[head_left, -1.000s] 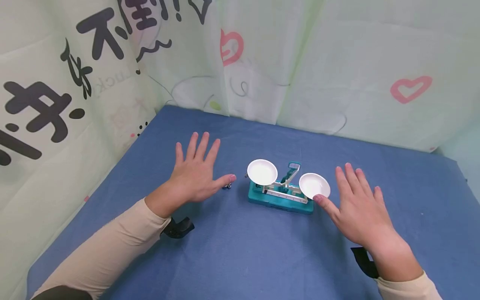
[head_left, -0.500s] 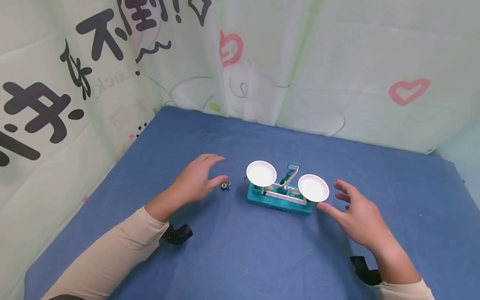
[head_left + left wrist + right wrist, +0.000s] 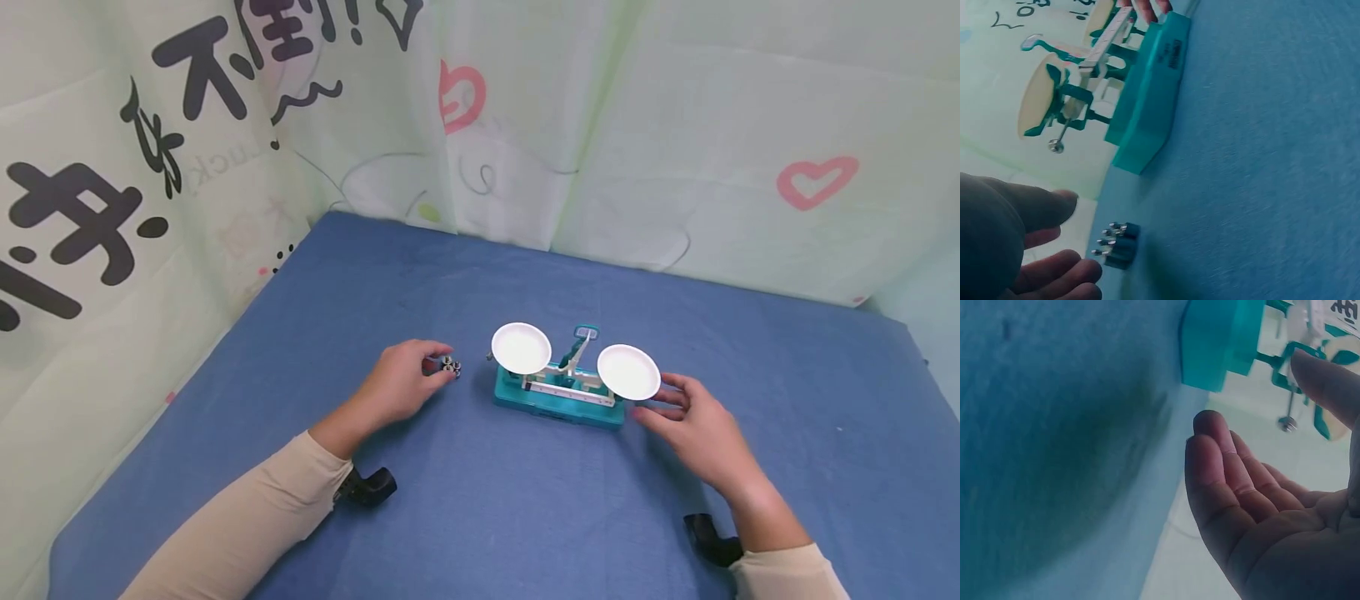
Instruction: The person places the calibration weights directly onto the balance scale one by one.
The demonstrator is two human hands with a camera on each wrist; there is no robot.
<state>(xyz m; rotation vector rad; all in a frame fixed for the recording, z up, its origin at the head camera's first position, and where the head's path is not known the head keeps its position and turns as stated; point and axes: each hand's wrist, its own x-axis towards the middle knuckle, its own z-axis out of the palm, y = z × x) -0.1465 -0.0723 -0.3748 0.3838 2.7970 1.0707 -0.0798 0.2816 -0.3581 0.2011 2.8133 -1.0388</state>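
A teal balance scale (image 3: 558,404) with a white left pan (image 3: 521,348) and a white right pan (image 3: 629,372) stands mid-table. Left of it, several small knobbed metal weights (image 3: 1119,245) stand in a cluster. My left hand (image 3: 397,383) is beside these weights, thumb and fingers spread around their near side; in the left wrist view a gap shows between fingertips and weights. My right hand (image 3: 701,433) is at the right pan's outer side, fingers loosely bent and thumb apart. The right wrist view shows its palm bare, below the scale's adjusting nut (image 3: 1286,424).
Blue cloth (image 3: 495,517) covers the table. Behind and to the left hangs a pale curtain (image 3: 675,125) with dark lettering and pink hearts. A black wrist mount (image 3: 371,487) sits under the left wrist, another black mount (image 3: 711,540) under the right.
Both hands went from flat and spread to loosely curved. The left came down beside the weights, uncovering them; the right moved inward to the right pan's edge. The scale stays in place.
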